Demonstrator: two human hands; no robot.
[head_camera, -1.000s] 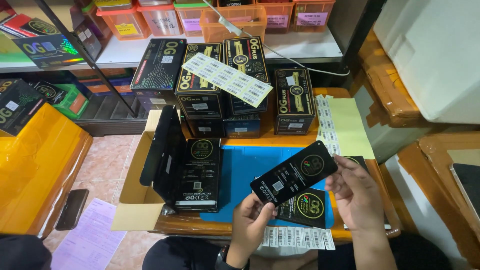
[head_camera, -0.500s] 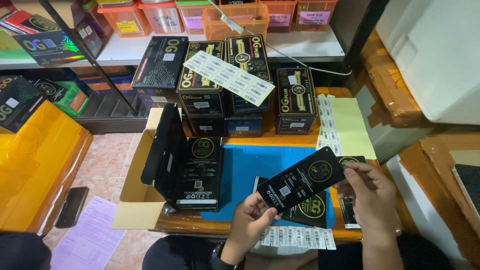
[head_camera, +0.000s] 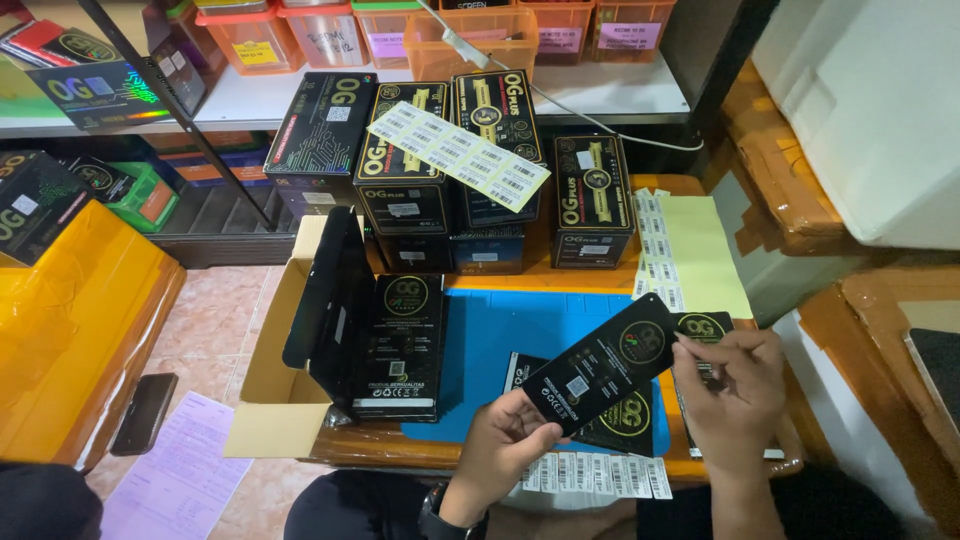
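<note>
The left hand (head_camera: 505, 445) is gripping the lower end of a flat black rectangular packet with a round gold-and-colour emblem (head_camera: 603, 363), its fingers closed on the packet's bottom corner. The right hand (head_camera: 735, 390) is pinching the packet's upper end, thumb and fingertips clamped together at the top edge. The packet is being held tilted, above the near edge of a blue rubber mat (head_camera: 500, 340) that is lying on an orange wooden table (head_camera: 560, 278).

Directly beneath the held packet, 2 more black packets with gold emblems (head_camera: 625, 420) are lying on the mat, partly hidden by it. A strip of white barcode stickers (head_camera: 600, 475) is lying along the table's near edge, just below the hands.

To the left, an open brown cardboard box (head_camera: 275, 385) is sitting at the table's corner, holding upright black packets (head_camera: 400, 345). At the back of the table, 4 tall black cartons with gold print (head_camera: 500, 170) are standing in a row, and a white sheet of barcode labels (head_camera: 458, 155) is resting across the tops of 2 of them. A pale yellow label backing sheet (head_camera: 700, 255) is lying to the right of the cartons. A dark phone (head_camera: 143, 413) is lying on the tiled floor at left.
</note>
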